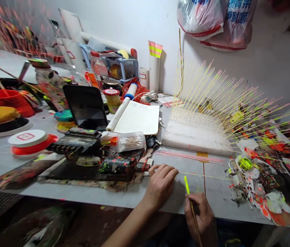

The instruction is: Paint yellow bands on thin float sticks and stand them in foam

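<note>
My left hand (160, 183) rests on the grey worktop (193, 192) with its fingers curled, pinching the end of a thin yellow stick (201, 176) that runs off to the right. At the table's front edge, my right hand (201, 218) is closed round a brush (191, 202) with a fluorescent yellow-green tip, and the tip points up toward the stick. Behind the hands a white foam block (196, 137) bristles with several thin painted sticks (219, 99) fanning up and right.
Pink sticks (188, 156) lie flat in front of the foam block. An open notebook (137, 118), a dark tablet (87, 106), a cotton swab bag (130, 141) and paint-spattered boxes (116, 164) crowd the left. Paint-stained scraps (260, 185) cover the right. Plastic bags (217, 20) hang on the wall.
</note>
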`<control>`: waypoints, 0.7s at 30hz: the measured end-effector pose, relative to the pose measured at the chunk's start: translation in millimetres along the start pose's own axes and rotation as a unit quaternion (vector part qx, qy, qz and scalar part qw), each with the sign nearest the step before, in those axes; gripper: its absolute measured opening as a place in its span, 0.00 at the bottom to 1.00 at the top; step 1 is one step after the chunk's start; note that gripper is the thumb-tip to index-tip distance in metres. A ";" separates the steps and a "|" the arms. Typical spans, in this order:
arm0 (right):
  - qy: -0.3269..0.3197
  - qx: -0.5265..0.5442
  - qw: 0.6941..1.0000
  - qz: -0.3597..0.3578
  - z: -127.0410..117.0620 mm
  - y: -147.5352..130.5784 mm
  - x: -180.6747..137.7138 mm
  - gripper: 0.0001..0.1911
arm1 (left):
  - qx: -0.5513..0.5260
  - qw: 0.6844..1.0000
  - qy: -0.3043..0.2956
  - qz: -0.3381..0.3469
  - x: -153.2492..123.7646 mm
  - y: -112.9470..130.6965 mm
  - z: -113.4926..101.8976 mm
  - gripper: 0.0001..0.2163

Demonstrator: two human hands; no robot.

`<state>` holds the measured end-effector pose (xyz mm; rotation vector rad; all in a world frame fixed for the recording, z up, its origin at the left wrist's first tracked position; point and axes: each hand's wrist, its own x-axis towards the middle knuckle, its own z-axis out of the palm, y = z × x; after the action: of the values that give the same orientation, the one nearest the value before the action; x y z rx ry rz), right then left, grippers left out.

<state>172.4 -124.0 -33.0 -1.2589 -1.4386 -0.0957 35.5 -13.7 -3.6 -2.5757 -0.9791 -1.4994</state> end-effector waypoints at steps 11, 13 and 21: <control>-0.011 -0.013 0.999 -0.034 25.6 -7.4 8.1 0.08 | 0.034 0.999 0.000 0.026 -3.9 -18.1 -14.9 0.10; -0.012 -0.015 0.999 -0.034 27.9 -6.5 8.6 0.08 | 0.033 0.999 0.004 0.027 -4.9 -17.4 -13.8 0.10; -0.016 -0.022 1.000 -0.001 24.4 -6.3 4.2 0.07 | 0.030 0.999 0.020 0.030 -4.5 -17.0 -12.2 0.09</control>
<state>152.8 -107.7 -34.3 -1.3004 -1.4726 -0.1107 15.6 -5.9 -5.4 -2.4998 -0.9208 -1.4773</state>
